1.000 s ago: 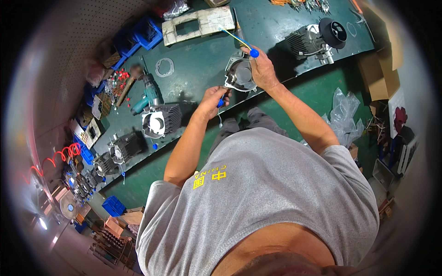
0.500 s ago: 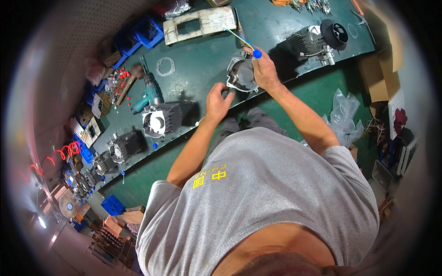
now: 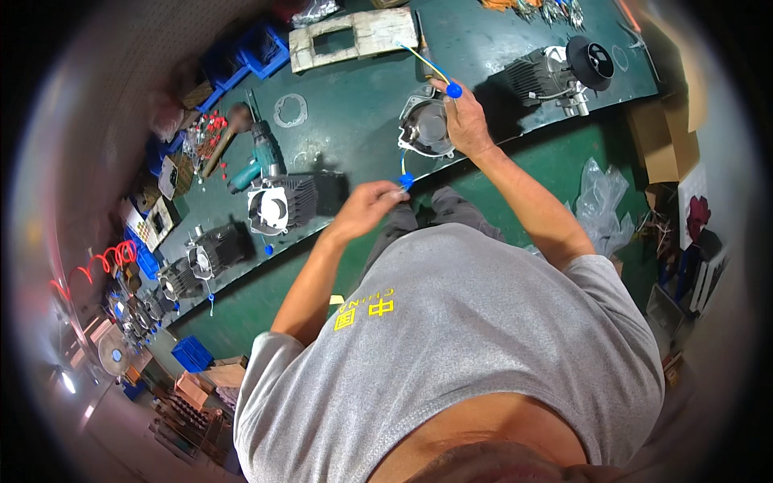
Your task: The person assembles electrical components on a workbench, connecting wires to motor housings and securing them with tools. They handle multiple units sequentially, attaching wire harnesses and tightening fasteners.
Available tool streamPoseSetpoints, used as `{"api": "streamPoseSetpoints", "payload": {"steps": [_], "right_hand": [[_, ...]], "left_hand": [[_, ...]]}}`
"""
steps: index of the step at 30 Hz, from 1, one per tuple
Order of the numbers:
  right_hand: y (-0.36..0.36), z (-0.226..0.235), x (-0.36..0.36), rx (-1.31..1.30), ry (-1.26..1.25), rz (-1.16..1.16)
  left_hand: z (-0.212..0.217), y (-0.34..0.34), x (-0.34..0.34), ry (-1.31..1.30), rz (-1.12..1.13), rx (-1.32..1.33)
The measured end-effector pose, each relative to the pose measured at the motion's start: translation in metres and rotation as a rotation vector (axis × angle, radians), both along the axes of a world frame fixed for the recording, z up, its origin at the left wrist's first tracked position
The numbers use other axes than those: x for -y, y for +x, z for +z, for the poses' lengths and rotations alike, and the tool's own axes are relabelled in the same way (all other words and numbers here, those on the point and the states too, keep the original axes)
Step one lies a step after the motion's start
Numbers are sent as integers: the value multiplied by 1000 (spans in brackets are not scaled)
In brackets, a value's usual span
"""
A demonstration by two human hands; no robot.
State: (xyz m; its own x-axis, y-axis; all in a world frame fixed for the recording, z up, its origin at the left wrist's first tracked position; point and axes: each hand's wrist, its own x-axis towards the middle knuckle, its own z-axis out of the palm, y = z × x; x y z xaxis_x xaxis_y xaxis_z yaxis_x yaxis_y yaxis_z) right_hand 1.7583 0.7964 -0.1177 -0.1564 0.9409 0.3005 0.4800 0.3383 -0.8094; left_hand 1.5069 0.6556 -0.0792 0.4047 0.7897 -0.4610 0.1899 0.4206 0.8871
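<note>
Sitting near the front edge of the bench (image 3: pixel 346 121), the metal housing (image 3: pixel 425 130) had its lead (image 3: pixel 403 161) running toward the wearer, blue plug (image 3: pixel 406 181) pinched by the left hand (image 3: pixel 366 209). Right hand (image 3: pixel 467 121) was nearer, right beside the housing; couldn't tell its grip.

Head-worn, the fisheye camera faces steeply downward from above. The grey T-shirt (image 3: pixel 483 322) lies close, filling the lower centre; the left hand (image 3: pixel 366 208) and right hand (image 3: pixel 469 121) are farther off, near the green workbench (image 3: pixel 346 105) slanting across the upper half.
</note>
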Motion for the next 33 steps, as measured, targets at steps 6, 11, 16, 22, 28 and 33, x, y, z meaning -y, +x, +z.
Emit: {"api": "streamPoseSetpoints", "payload": {"steps": [6, 11, 16, 22, 28, 33], "right_hand": [[0, 1, -1, 2, 27, 2], [1, -2, -1, -7, 34, -2], [-2, -1, -1, -8, 34, 16], [2, -3, -2, 11, 56, 5], [-3, 2, -1, -10, 46, 12], [-1, 3, 0, 1, 41, 11]], "left_hand": [[-125, 35, -8, -307, 240, -327], [-49, -36, -28, 45, 378, -259], [10, 29, -7, 103, -178, -108], [-138, -7, -25, 50, 361, -503], [27, 19, -18, 336, -62, -162], [-152, -1, -13, -203, -91, -488]]}}
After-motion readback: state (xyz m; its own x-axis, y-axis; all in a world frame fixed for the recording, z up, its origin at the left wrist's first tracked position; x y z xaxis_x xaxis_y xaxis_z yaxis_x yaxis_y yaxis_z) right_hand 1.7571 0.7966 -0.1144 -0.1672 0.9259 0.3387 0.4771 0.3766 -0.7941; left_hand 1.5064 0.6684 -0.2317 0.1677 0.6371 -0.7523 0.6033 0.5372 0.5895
